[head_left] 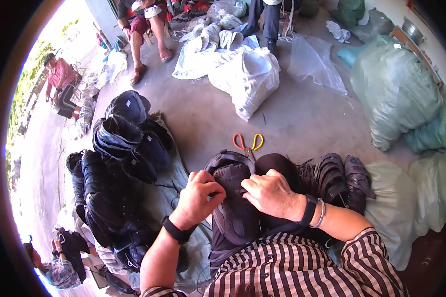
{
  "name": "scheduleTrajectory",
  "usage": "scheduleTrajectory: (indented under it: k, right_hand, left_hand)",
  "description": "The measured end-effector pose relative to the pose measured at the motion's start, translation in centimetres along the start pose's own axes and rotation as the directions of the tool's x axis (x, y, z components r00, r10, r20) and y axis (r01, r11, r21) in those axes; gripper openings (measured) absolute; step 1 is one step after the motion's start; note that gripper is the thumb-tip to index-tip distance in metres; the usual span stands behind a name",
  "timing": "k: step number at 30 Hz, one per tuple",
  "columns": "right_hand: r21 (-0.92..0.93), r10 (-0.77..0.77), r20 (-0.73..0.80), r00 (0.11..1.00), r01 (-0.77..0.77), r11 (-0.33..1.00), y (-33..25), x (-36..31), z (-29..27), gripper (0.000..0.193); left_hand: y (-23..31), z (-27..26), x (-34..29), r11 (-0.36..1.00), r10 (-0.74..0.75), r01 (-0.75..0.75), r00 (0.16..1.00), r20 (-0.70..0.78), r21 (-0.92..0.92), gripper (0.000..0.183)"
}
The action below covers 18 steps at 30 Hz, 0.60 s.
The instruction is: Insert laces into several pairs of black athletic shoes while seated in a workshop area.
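A dark shoe upper (238,225) lies on my lap, its tongue and padded collar facing away from me. My left hand (199,196) is closed at its left edge, thumb and forefinger pinched together. At the opposite edge my right hand (275,193) pinches the upper near the lacing. Any lace between the fingers is too small to make out. Just beyond the collar are scissors (249,144) with one red and one yellow handle, their blades partly hidden.
Stacked black shoe uppers (116,193) lie on a sheet at my left. More dark uppers (332,178) sit at my right, beside pale sacks (391,208). A large green bag (396,94) stands far right. White bundles (248,74) lie ahead, and several people sit around.
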State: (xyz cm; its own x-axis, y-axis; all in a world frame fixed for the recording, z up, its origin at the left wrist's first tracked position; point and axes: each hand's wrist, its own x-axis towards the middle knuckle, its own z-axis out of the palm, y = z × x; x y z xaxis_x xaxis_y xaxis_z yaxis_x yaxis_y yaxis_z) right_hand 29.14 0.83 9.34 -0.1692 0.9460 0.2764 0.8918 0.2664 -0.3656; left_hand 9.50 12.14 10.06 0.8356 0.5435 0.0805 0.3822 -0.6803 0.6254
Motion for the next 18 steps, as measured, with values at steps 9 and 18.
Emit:
scheduleTrajectory:
  k: [9,18]
  right_hand:
    - [0.391,0.005,0.082,0.997,-0.037,0.92,1.4,0.0,-0.6,0.009]
    - [-0.118,-0.23,-0.037,0.973,0.224,0.967,-0.4,1.1,1.1,0.015]
  left_hand:
    - [-2.7,1.3,-0.6,0.95,-0.022,0.018,1.0,-0.008,-0.313,0.01]
    - [-0.7,2.2,-0.1,0.99,-0.021,-0.006,0.983,-0.184,-0.141,0.012]
